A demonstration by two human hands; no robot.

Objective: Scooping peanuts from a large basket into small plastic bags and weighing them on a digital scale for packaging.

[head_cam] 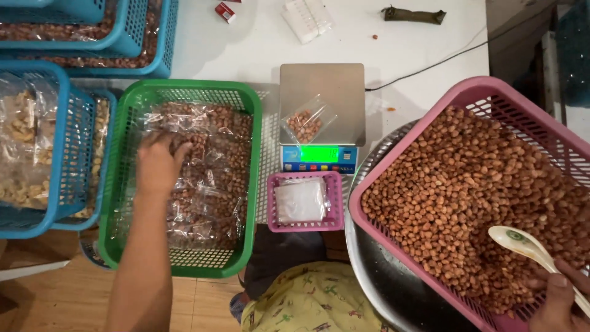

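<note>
The left hand [158,163] is laid palm down, fingers loosely spread, on clear bags of peanuts [206,178] piled in a green basket [246,184]; no bag is gripped. The right hand [560,301] is closed around the handle of a white ceramic spoon [522,241], whose bowl is held over loose reddish-brown peanuts [467,197] filling a pink basket [491,92] set in a metal basin [381,270]. Between the baskets, a small clear bag [305,125] partly filled with peanuts is seen on a scale [322,98] with a lit green display. A small pink tray [335,203] of empty bags is placed before it. Blue baskets [77,154] of packed nuts are ranged at the left of the white table [258,43].
</note>
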